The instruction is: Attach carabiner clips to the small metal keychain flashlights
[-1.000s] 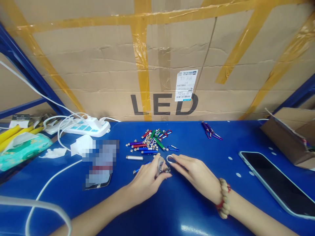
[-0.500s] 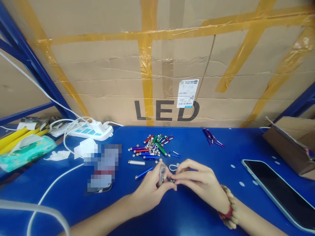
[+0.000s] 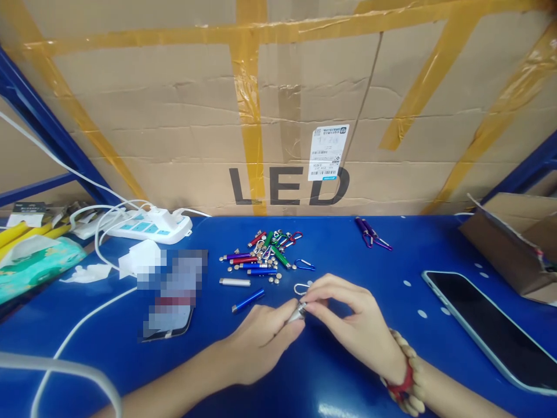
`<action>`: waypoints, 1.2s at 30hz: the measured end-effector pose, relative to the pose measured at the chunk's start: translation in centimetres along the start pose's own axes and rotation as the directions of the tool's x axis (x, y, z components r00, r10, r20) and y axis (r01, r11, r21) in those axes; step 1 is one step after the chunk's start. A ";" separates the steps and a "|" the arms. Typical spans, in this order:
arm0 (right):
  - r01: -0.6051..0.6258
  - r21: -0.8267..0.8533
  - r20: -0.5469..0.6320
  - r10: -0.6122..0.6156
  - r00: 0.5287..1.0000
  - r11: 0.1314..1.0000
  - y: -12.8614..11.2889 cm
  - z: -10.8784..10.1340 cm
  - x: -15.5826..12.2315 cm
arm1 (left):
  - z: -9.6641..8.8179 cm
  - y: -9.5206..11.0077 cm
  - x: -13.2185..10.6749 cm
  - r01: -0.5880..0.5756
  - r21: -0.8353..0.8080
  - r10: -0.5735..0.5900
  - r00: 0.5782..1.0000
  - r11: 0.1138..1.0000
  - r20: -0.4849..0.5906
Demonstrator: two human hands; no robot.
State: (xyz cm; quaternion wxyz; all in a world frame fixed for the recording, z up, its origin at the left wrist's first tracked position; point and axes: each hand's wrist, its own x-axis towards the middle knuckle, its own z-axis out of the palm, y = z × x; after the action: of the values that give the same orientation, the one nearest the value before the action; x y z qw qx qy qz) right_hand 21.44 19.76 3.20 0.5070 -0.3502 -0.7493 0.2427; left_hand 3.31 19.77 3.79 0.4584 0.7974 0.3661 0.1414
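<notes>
My left hand (image 3: 265, 334) is closed around a small silver flashlight tube (image 3: 296, 315), most of it hidden in the fingers. My right hand (image 3: 348, 313) pinches the tube's upper end between thumb and fingertips; a small metal part shows there, too small to tell. Just behind the hands rests a silver carabiner (image 3: 300, 288). To the left lie a loose blue tube (image 3: 248, 301) and a silver tube (image 3: 235, 283). Farther back is a pile with red, green and blue tubes (image 3: 262, 271), carabiners such as a blue one (image 3: 304, 265), and several button cells (image 3: 274, 280).
Two purple flashlights with carabiners (image 3: 368, 232) lie at the back right. A phone (image 3: 491, 331) and an open cardboard box (image 3: 509, 249) are on the right. At left are a blurred phone (image 3: 174, 296), crumpled tissue (image 3: 141, 261), a power strip (image 3: 174, 232) and white cables. A large carton (image 3: 195, 133) stands behind.
My left hand has turned the silver tube toward my right hand, and its fingers now wrap it. My right fingertips have come onto the tube's end. The view has shifted slightly.
</notes>
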 end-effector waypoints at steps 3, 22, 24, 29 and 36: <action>-0.040 0.013 0.017 0.039 0.999 0.999 0.1 0.1 -0.1 | 0.3 -0.7 0.2 -0.030 0.027 0.032 0.998 0.999 -0.058; 0.303 -0.388 0.437 -0.115 0.892 0.871 0.9 -0.3 -1.4 | 1.9 -2.3 -0.1 -0.107 0.515 0.168 0.983 0.850 -0.074; 0.243 -0.349 0.441 -0.070 0.895 0.905 0.9 -0.1 -1.6 | 1.9 -2.5 0.0 -0.117 0.611 0.192 0.980 0.783 -0.058; 0.083 -0.244 0.412 0.026 0.911 0.966 1.0 0.0 -1.3 | 1.7 -2.6 0.3 -0.095 0.671 0.214 0.972 0.735 -0.096; -0.036 -0.155 0.392 0.095 0.915 0.987 1.0 -0.2 -0.5 | 1.3 -1.9 0.6 -0.061 0.552 0.220 0.949 0.832 -0.226</action>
State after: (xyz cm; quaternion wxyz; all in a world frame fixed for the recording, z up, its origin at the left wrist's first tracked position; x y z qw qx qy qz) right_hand 22.02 20.00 2.22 0.3090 -0.3545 -0.8400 0.2708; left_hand 3.55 19.95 1.45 0.1482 0.8905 0.3918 0.1779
